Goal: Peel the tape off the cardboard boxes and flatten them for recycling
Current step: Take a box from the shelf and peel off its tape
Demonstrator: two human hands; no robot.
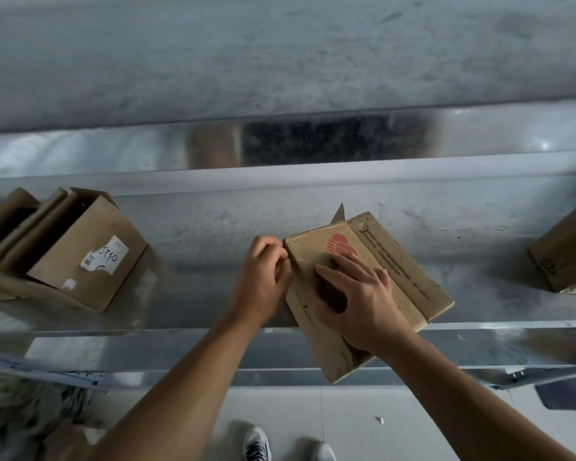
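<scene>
Boxes on the shelf: three, with one under two hands

Three cardboard boxes stood on the metal shelf (207, 227). One box with a white label (90, 291) sat at the left of the frame, the white label (105, 257) itself bearing handwriting and facing up. A second, cut off by the frame edge, was the right-edge box (566, 257). The third, the box with the red mark (403, 261), lay at centre right, skewed, its near corner hanging over the shelf's front lip.

Two bare hands were on that third box. The left hand (263, 277) was at the box's left edge near its upper corner, fingers curled in and fingertips (281, 252) pinched together right against the cardboard (whether a strip of tape lay between them could not be told). The right hand (363, 304) lay on top of the box just below the red mark (338, 244), fingers spread and fairly straight, pressing down on the top panel, with a dark gap showing beneath the palm. The box thus sat between the two hands, touched by both.

Two shoes (256, 444) showed at the bottom centre of the frame, on pale floor.
</scene>
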